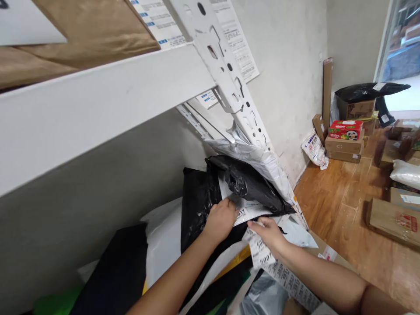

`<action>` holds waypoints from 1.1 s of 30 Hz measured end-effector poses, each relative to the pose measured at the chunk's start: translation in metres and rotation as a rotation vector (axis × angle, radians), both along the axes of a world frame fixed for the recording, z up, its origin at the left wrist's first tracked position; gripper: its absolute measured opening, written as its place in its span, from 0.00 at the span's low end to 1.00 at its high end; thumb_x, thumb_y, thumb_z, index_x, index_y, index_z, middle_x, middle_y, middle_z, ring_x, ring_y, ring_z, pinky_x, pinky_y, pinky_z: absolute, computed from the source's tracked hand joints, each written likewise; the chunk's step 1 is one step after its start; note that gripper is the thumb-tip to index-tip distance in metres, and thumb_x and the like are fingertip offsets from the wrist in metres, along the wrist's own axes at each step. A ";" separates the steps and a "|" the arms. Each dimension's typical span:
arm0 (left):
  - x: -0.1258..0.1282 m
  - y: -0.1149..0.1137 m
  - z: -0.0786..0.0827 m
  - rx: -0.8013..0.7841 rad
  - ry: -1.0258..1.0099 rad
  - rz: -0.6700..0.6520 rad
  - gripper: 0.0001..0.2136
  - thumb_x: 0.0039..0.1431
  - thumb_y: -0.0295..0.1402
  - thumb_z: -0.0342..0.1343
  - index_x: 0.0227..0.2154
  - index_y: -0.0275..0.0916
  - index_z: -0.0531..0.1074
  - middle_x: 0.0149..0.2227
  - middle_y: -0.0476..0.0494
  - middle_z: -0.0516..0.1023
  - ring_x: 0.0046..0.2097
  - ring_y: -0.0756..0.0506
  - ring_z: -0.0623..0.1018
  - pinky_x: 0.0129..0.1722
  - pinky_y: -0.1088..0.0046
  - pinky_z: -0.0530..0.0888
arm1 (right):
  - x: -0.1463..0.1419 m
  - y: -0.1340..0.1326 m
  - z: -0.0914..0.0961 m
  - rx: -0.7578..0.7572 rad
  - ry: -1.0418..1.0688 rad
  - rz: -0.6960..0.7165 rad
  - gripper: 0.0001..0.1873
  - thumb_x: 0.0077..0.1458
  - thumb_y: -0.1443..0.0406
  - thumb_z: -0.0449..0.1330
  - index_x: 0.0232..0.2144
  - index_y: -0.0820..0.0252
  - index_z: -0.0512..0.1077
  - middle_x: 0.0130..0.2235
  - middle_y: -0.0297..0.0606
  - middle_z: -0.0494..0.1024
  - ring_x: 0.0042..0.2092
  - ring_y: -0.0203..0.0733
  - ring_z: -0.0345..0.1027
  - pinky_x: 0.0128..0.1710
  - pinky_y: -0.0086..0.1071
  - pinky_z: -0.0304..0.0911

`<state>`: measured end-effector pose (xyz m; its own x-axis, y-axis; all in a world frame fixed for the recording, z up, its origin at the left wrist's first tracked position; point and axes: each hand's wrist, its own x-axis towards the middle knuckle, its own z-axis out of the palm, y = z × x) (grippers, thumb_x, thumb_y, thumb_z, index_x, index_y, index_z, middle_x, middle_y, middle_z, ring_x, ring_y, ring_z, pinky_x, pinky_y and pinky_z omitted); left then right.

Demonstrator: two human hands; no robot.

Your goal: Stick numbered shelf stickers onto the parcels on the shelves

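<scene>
A pile of black and white plastic mailer bags lies on the lower level of a white metal rack. My left hand [220, 220] rests on a black mailer bag [249, 183], its fingers curled over the white shipping label [246, 209] stuck on it. My right hand [267, 231] pinches the lower edge of that same label and bag, just right of my left hand. A long strip of printed labels [278, 271] runs beneath my right forearm. A grey-white mailer [259, 157] leans against the rack post behind the black bag.
The white shelf beam [98, 105] and slotted upright [226, 65] overhang the pile. Brown parcels sit on the shelf above. To the right, the wooden floor [331, 197] carries cardboard boxes [392, 221], a red carton [346, 129] and a black bag [367, 91] by the wall.
</scene>
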<state>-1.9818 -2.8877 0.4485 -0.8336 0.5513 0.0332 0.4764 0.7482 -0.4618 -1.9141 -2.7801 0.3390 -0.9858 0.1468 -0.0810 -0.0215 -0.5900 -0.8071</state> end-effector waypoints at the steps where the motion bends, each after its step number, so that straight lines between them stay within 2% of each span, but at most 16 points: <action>1: 0.000 0.001 0.005 0.060 0.082 -0.001 0.15 0.62 0.35 0.54 0.45 0.27 0.72 0.47 0.24 0.75 0.51 0.32 0.75 0.50 0.55 0.72 | 0.009 0.005 0.000 0.011 0.034 0.034 0.33 0.32 0.40 0.69 0.14 0.57 0.58 0.14 0.23 0.58 0.19 0.29 0.49 0.21 0.26 0.46; 3: -0.004 0.005 0.020 0.203 0.275 -0.076 0.24 0.55 0.36 0.61 0.51 0.25 0.68 0.56 0.19 0.68 0.60 0.27 0.67 0.57 0.48 0.67 | 0.026 0.018 0.001 0.017 0.095 0.110 0.30 0.32 0.43 0.71 0.18 0.60 0.66 0.19 0.27 0.67 0.22 0.31 0.56 0.24 0.27 0.52; 5: -0.010 0.009 0.042 0.244 0.303 -0.269 0.26 0.52 0.31 0.61 0.54 0.30 0.65 0.61 0.24 0.64 0.66 0.28 0.59 0.64 0.43 0.55 | 0.038 0.033 0.002 0.022 0.164 0.160 0.27 0.35 0.44 0.72 0.23 0.61 0.72 0.23 0.30 0.72 0.25 0.33 0.62 0.27 0.28 0.57; 6: -0.013 0.011 0.053 0.205 0.217 -0.381 0.23 0.52 0.27 0.59 0.53 0.35 0.67 0.60 0.30 0.68 0.65 0.31 0.61 0.66 0.43 0.50 | 0.041 0.040 0.003 0.016 0.190 0.174 0.27 0.36 0.44 0.72 0.24 0.60 0.73 0.24 0.31 0.73 0.26 0.34 0.63 0.28 0.28 0.59; 8: -0.018 0.011 0.071 0.058 -0.037 -0.552 0.18 0.51 0.20 0.52 0.44 0.42 0.71 0.49 0.42 0.77 0.56 0.39 0.73 0.69 0.46 0.44 | 0.044 0.054 0.005 0.004 0.225 0.180 0.26 0.37 0.44 0.71 0.25 0.60 0.74 0.24 0.31 0.73 0.26 0.34 0.62 0.28 0.28 0.59; 10: -0.018 0.005 0.077 -0.071 -0.244 -0.598 0.16 0.47 0.17 0.49 0.34 0.43 0.71 0.35 0.50 0.78 0.42 0.45 0.77 0.69 0.50 0.46 | 0.042 0.064 0.007 -0.002 0.238 0.156 0.26 0.38 0.44 0.71 0.27 0.60 0.74 0.24 0.30 0.72 0.26 0.33 0.61 0.27 0.28 0.59; 11: -0.015 0.001 0.075 -0.100 -0.314 -0.579 0.15 0.45 0.17 0.49 0.31 0.43 0.70 0.32 0.51 0.76 0.39 0.46 0.77 0.68 0.53 0.51 | 0.041 0.067 0.008 -0.003 0.235 0.145 0.26 0.39 0.44 0.71 0.27 0.60 0.75 0.24 0.30 0.72 0.25 0.33 0.60 0.26 0.27 0.58; 13: -0.007 -0.010 0.066 -0.083 -0.420 -0.488 0.13 0.41 0.18 0.51 0.28 0.43 0.68 0.32 0.51 0.74 0.39 0.46 0.76 0.63 0.60 0.62 | 0.036 0.068 0.010 -0.003 0.226 0.125 0.27 0.39 0.43 0.70 0.29 0.59 0.75 0.24 0.30 0.71 0.25 0.33 0.59 0.26 0.27 0.57; 16: 0.006 -0.027 0.053 0.068 -0.512 -0.327 0.14 0.38 0.23 0.55 0.32 0.42 0.68 0.37 0.48 0.74 0.43 0.43 0.74 0.52 0.65 0.71 | 0.029 0.053 0.015 -0.015 0.216 0.113 0.28 0.40 0.42 0.69 0.31 0.59 0.76 0.24 0.31 0.72 0.25 0.33 0.59 0.26 0.27 0.57; 18: 0.010 -0.035 0.051 0.197 -0.577 -0.269 0.15 0.40 0.27 0.57 0.35 0.42 0.69 0.40 0.46 0.73 0.44 0.42 0.73 0.49 0.66 0.71 | 0.022 0.036 0.019 -0.027 0.205 0.096 0.28 0.42 0.41 0.67 0.31 0.59 0.76 0.25 0.33 0.73 0.26 0.35 0.61 0.26 0.28 0.58; 20: 0.010 -0.040 0.053 0.333 -0.691 -0.233 0.13 0.47 0.33 0.57 0.38 0.42 0.69 0.41 0.45 0.74 0.45 0.42 0.73 0.48 0.68 0.71 | 0.015 0.016 0.021 -0.030 0.189 0.064 0.28 0.44 0.40 0.65 0.30 0.59 0.75 0.26 0.34 0.74 0.27 0.36 0.63 0.26 0.29 0.58; 22: 0.008 -0.041 0.054 0.450 -0.784 -0.171 0.09 0.58 0.41 0.51 0.35 0.42 0.70 0.38 0.45 0.74 0.43 0.43 0.73 0.45 0.70 0.72 | 0.008 -0.001 0.021 -0.016 0.169 0.031 0.29 0.45 0.40 0.64 0.28 0.60 0.74 0.25 0.34 0.74 0.27 0.37 0.63 0.26 0.29 0.57; 24: 0.006 -0.040 0.052 0.516 -0.798 -0.092 0.17 0.63 0.47 0.44 0.26 0.41 0.68 0.32 0.46 0.72 0.37 0.45 0.72 0.41 0.71 0.72 | 0.002 -0.012 0.019 0.015 0.145 0.007 0.29 0.45 0.40 0.63 0.25 0.61 0.72 0.24 0.33 0.71 0.26 0.36 0.61 0.25 0.28 0.55; 26: 0.006 -0.038 0.047 0.540 -0.766 -0.041 0.21 0.63 0.50 0.43 0.21 0.41 0.63 0.28 0.48 0.69 0.33 0.46 0.71 0.37 0.72 0.71 | -0.002 -0.017 0.015 0.048 0.118 -0.012 0.29 0.45 0.39 0.62 0.23 0.60 0.70 0.22 0.32 0.68 0.26 0.35 0.59 0.24 0.28 0.53; 30: 0.012 -0.030 0.038 0.628 -0.706 0.019 0.19 0.61 0.52 0.44 0.27 0.42 0.65 0.27 0.51 0.68 0.33 0.47 0.69 0.34 0.73 0.70 | -0.005 -0.018 0.010 0.081 0.093 -0.018 0.29 0.45 0.40 0.62 0.21 0.59 0.67 0.21 0.30 0.65 0.25 0.34 0.56 0.24 0.28 0.51; 33: 0.017 -0.025 0.034 0.667 -0.684 0.050 0.18 0.61 0.51 0.43 0.27 0.42 0.63 0.25 0.53 0.66 0.31 0.47 0.68 0.33 0.73 0.69 | -0.004 -0.018 0.008 0.080 0.090 -0.014 0.29 0.44 0.40 0.63 0.19 0.59 0.66 0.20 0.29 0.64 0.24 0.33 0.54 0.23 0.28 0.51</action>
<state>-1.9649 -2.9126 0.4824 -0.8111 0.5579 -0.1757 0.4448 0.7834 0.4341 -1.9183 -2.7982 0.3472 -0.9864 0.1629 0.0207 -0.1041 -0.5230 -0.8459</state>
